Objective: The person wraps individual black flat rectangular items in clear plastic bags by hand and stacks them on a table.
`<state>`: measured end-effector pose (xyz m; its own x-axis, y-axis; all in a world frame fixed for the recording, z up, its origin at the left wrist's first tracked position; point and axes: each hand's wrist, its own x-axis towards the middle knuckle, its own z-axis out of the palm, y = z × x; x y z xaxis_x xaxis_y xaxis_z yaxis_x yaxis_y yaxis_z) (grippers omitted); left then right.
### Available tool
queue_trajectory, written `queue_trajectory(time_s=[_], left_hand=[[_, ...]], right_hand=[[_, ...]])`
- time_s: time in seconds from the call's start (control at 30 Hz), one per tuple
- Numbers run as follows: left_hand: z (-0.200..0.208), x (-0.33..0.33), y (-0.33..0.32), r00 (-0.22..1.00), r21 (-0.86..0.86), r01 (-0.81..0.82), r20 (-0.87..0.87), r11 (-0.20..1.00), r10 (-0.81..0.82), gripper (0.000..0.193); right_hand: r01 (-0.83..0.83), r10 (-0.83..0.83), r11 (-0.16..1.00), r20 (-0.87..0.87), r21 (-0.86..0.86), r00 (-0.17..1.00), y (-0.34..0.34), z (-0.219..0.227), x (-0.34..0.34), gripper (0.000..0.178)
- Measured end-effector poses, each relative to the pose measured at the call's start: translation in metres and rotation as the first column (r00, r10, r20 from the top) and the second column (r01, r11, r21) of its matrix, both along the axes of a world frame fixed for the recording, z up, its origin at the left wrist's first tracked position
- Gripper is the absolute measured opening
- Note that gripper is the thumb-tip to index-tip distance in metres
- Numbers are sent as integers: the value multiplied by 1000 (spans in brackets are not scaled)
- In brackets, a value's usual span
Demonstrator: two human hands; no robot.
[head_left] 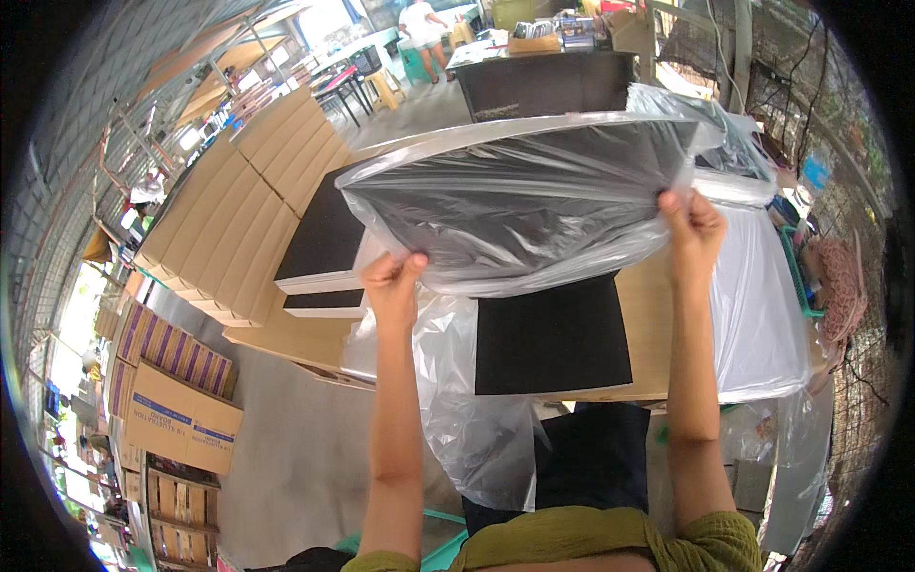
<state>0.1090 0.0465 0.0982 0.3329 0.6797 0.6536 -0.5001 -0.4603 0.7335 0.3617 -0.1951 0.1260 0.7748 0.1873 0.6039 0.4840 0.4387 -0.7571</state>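
Note:
A clear plastic bag [534,205] is stretched wide between my two hands above the table, with dark surfaces showing through it. My left hand [392,276] pinches its near left edge. At the right end, my right hand [694,224] grips a gathered corner. Below the bag, a black board [553,338] lies on the brown tabletop [646,315], its near edge toward me. Another sheet of clear plastic [467,410] hangs over the front edge, left of that board. Beyond my left hand sits a stack of black boards [324,229] with white edges, partly hidden by the bag.
Tall rows of brown cartons [224,224] stand at left. White plastic-wrapped stacks [753,296] lie at right, beside a green basket [799,272] and pink cord [841,286]. Printed cardboard boxes [181,415] and a wooden crate [181,515] are on the floor. Another person [422,33] stands far back.

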Motion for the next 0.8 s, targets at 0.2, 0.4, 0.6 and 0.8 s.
queue_trajectory(time_s=[0.2,0.4,0.6,0.8], left_hand=[[-94,10,12,1000,-252,-1,-12,968,-2,23],[-30,-8,-61,861,157,-252,-413,955,296,51],[-34,-68,-120,502,294,-185,-792,938,347,57],[-92,-120,-149,394,191,-220,-880,957,267,64]], right_hand=[[-91,91,996,-97,6,991,23,-86,2,20],[60,-82,986,-135,-154,987,6,-45,-39,40],[-43,69,888,40,-458,997,-53,-59,-89,55],[-45,42,560,-26,-827,999,-115,-110,-112,63]])
